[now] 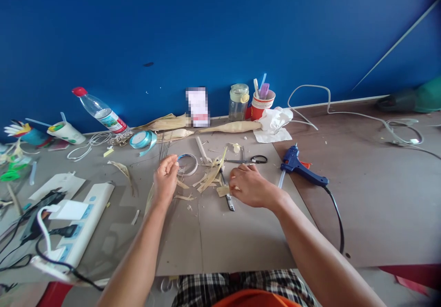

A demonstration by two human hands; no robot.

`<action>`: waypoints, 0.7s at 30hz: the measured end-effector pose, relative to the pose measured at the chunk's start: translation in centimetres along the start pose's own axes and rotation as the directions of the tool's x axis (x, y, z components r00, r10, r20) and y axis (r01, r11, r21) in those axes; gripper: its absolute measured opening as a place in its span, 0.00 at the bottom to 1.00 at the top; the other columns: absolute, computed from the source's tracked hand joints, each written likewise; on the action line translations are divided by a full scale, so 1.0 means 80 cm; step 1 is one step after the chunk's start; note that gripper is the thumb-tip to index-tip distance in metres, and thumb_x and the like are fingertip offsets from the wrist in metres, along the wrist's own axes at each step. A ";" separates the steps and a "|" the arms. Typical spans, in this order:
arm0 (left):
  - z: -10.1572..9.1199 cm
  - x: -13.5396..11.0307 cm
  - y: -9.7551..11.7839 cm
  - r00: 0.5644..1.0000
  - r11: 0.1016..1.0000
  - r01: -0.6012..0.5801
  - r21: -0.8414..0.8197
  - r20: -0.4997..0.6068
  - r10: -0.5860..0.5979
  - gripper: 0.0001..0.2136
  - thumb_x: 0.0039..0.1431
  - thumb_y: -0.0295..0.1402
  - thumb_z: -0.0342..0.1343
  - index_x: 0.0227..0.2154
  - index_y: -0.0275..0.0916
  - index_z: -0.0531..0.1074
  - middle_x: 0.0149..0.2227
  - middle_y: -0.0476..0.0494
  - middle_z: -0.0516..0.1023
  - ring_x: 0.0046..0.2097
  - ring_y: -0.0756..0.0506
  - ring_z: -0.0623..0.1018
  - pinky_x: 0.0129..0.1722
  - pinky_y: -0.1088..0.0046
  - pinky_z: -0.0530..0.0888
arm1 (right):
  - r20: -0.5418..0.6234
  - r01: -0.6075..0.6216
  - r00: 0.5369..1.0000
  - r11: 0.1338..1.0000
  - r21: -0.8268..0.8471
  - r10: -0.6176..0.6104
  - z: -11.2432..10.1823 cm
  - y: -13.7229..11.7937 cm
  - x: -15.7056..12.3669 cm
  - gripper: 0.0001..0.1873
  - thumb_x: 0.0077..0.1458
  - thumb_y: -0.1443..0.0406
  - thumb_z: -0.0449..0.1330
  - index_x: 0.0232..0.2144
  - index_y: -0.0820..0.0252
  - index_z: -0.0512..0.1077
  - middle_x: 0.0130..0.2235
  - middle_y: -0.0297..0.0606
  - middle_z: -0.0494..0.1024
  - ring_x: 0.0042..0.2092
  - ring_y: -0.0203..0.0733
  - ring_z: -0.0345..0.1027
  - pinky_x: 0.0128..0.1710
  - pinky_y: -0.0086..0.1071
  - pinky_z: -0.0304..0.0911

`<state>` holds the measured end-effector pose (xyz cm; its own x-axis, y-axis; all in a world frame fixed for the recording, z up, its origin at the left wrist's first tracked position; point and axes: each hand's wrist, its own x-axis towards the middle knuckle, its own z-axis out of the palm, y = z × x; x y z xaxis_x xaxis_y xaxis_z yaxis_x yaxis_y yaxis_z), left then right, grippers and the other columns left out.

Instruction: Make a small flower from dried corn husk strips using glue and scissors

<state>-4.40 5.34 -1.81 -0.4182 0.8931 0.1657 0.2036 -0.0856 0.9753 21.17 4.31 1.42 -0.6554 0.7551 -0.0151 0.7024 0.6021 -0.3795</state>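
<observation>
My left hand (166, 180) is closed, thumb against fingers, beside a ring-shaped roll (195, 165). Whatever it pinches is too small to make out. Thin dark wires (164, 149) stand just behind it. My right hand (253, 186) has its fingers curled down, with a small piece of dry husk (223, 191) at its fingertips. Under that piece lies a slim black and silver pen-like tool (230, 203). Between my hands is a loose heap of dry husk strips (211, 178). Scissors (259, 159) with black handles lie behind my right hand.
A blue glue gun (299, 165) lies right, its black cord trailing off the front. At left are a white power strip (90, 215) with plugs and a tilted bottle (106, 114). Blue ribbon (140, 139), a jar (238, 104) and a paper cup (263, 102) stand along the wall.
</observation>
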 end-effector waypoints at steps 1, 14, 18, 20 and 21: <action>0.000 -0.001 0.002 1.000 1.000 -0.002 0.006 -0.009 0.002 0.14 0.49 0.35 0.58 0.39 0.37 0.72 0.42 0.39 0.77 0.48 0.44 0.74 0.50 0.67 0.67 | -0.008 0.008 1.000 1.000 -0.018 -0.009 0.003 0.000 0.000 0.11 0.50 0.69 0.54 0.20 0.59 0.72 0.33 0.42 0.73 0.41 0.47 0.60 0.40 0.40 0.50; 0.003 -0.046 0.064 0.913 0.991 -0.104 -0.080 0.389 0.128 0.11 0.47 0.30 0.60 0.37 0.42 0.75 0.43 0.42 0.72 0.40 0.45 0.74 0.44 0.68 0.69 | 0.015 0.056 0.995 0.675 0.736 -0.099 -0.021 -0.007 0.002 0.07 0.52 0.64 0.56 0.24 0.60 0.70 0.28 0.34 0.71 0.31 0.35 0.62 0.32 0.29 0.58; 0.009 -0.062 0.075 0.771 0.996 -0.061 -0.070 0.630 0.092 0.16 0.45 0.26 0.61 0.40 0.45 0.76 0.44 0.40 0.72 0.40 0.43 0.74 0.44 0.66 0.69 | 0.149 -0.133 0.987 0.220 0.966 -0.057 -0.015 -0.009 0.006 0.12 0.51 0.58 0.58 0.25 0.62 0.67 0.22 0.29 0.67 0.23 0.30 0.58 0.24 0.25 0.54; 0.013 -0.066 0.073 0.757 0.998 -0.012 -0.061 0.651 0.048 0.15 0.44 0.25 0.61 0.38 0.44 0.77 0.42 0.40 0.74 0.40 0.43 0.73 0.43 0.66 0.69 | 0.206 -0.201 0.976 0.084 0.976 -0.067 -0.009 -0.013 0.008 0.13 0.48 0.57 0.60 0.24 0.62 0.67 0.23 0.30 0.69 0.21 0.28 0.56 0.23 0.25 0.55; 0.015 -0.066 0.071 0.761 0.998 0.016 -0.058 0.648 0.026 0.13 0.44 0.25 0.61 0.36 0.43 0.77 0.40 0.41 0.74 0.39 0.43 0.73 0.43 0.67 0.68 | 0.232 -0.229 0.969 0.041 0.972 -0.080 -0.007 -0.015 0.009 0.13 0.47 0.57 0.61 0.24 0.62 0.68 0.24 0.31 0.70 0.20 0.28 0.57 0.23 0.26 0.56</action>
<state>0.01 0.62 2.67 0.2602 0.9639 0.0566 0.1453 -0.0971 0.9846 19.98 4.27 2.36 -0.7561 0.6235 -0.1989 -0.0904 -0.4004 -0.9119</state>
